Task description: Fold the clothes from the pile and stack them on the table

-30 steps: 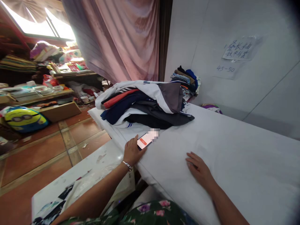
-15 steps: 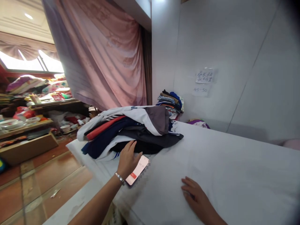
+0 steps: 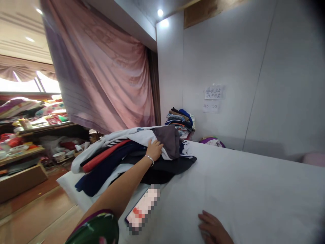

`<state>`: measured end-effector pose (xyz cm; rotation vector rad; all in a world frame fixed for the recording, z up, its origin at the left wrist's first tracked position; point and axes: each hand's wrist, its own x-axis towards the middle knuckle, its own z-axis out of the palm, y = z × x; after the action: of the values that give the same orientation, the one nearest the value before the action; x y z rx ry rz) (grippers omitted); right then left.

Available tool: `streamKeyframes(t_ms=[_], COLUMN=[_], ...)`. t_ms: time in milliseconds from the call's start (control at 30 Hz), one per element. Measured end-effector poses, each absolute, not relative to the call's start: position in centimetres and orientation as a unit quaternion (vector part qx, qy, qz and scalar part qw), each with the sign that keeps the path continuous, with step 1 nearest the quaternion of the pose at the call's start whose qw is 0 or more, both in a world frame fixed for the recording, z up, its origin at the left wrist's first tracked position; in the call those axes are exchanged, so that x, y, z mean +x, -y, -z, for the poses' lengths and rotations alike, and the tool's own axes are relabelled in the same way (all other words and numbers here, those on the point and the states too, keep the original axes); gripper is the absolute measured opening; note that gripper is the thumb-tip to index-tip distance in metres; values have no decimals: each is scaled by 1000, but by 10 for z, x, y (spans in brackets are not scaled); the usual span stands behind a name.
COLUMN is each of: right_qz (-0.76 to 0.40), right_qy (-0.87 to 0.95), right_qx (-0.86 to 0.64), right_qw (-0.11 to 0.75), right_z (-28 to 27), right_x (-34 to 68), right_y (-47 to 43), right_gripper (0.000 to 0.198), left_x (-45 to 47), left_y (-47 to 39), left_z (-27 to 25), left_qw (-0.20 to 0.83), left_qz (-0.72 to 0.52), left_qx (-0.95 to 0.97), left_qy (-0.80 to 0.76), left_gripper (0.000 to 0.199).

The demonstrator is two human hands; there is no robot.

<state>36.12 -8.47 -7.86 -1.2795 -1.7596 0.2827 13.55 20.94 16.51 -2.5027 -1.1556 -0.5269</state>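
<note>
While the left hand [image 3: 155, 150] touches a white-and-grey cloth garment [image 3: 167, 137] topping the multicoloured clothes heap [image 3: 101, 173] on the white cloth-covered desk [image 3: 243, 193], cannot tell whether its fingers grip; right hand [image 3: 213, 227] over desk, fingers loosely parted.

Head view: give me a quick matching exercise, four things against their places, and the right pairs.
1. left hand
2. right hand
3. phone
4. handwritten papers

A. on the wall
B. lying screen up on the white table
C. on the clothes pile
D. near the picture's bottom edge, right of the phone

Pairs: 1-C, 2-D, 3-B, 4-A
</note>
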Motion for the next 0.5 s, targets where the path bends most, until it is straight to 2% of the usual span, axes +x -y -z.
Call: streamKeyframes(t_ms=[67, 200, 267, 400, 500], right_qz=[-118, -139, -146, -152, -167], right_qy=[715, 728, 731, 735, 739], right_qx=[-521, -535, -544, -549, -539], right_qw=[451, 405, 386, 368, 368], right_z=[79, 81, 85, 92, 92], right_x=[362, 364, 366, 370, 373], right_y=[82, 74, 70, 65, 66], right_gripper=[49, 45, 45, 45, 46], left_x=[140, 154, 162, 166, 153], left_y=[-218, -227, -224, -206, -198], left_z=[-177, -209, -212, -177, -148], left_qw=[162, 165, 166, 131, 93], left_qz=[190, 244, 263, 221, 179], left_qx=[-872, -833, -824, -868, -898], left_qy=[421, 469, 473, 425, 392], left_gripper=[16, 36, 40, 28, 27])
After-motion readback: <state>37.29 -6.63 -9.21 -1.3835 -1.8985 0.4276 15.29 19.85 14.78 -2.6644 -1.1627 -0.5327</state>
